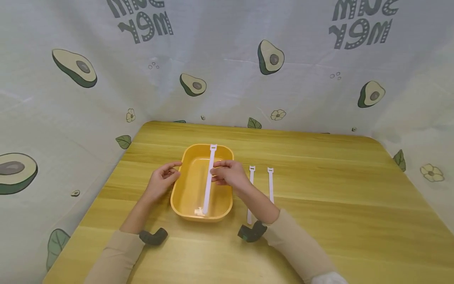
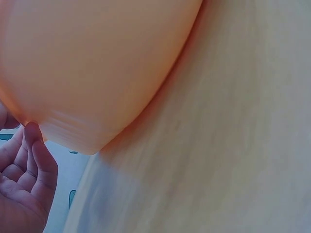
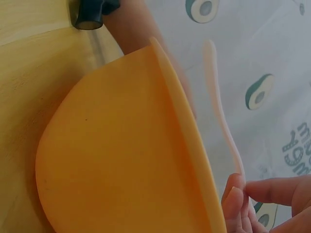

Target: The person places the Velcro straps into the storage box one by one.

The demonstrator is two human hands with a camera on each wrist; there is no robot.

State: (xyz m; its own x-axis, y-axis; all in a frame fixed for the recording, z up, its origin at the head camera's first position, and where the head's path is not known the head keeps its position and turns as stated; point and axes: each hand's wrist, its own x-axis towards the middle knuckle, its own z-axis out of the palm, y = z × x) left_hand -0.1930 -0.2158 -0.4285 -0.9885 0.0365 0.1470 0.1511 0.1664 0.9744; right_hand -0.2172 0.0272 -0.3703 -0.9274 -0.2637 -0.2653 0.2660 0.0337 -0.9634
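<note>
Right hand pinched white plastic strap | left hand relaxed, fingertips on yellow oval plastic tub rim | risk: strap could slip, tub tip.

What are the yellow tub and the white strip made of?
The yellow tub looks like smooth moulded plastic: rounded corners, a thin rim, a soft sheen. The white strip pinched by the right hand seems to be thin bendy plastic or fabric; it sags from the rim to the tub's floor. Which of the two it is, the pictures leave open.
</note>
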